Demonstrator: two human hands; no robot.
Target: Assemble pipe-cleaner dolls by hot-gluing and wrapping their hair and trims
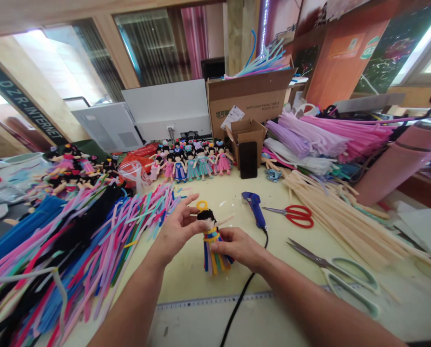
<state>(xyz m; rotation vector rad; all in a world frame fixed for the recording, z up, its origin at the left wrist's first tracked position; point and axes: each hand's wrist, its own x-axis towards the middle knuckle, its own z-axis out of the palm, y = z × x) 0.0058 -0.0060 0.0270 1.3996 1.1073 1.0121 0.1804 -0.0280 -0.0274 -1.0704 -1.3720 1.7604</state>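
Observation:
A small pipe-cleaner doll [211,238] with black hair, a yellow loop on top and a skirt of blue, yellow and green strips is held upright above the table. My right hand [237,246] pinches its waist from the right. My left hand [177,226] has its fingertips on the doll's head, with the other fingers spread.
A heap of coloured pipe cleaners [56,255] fills the left. Beige stems [338,217], red scissors [297,215], pale green scissors [345,270] and a blue glue gun [253,207] lie right. Finished dolls [190,161], a phone [248,160], cardboard boxes [248,99] and a pink bottle [399,161] stand behind.

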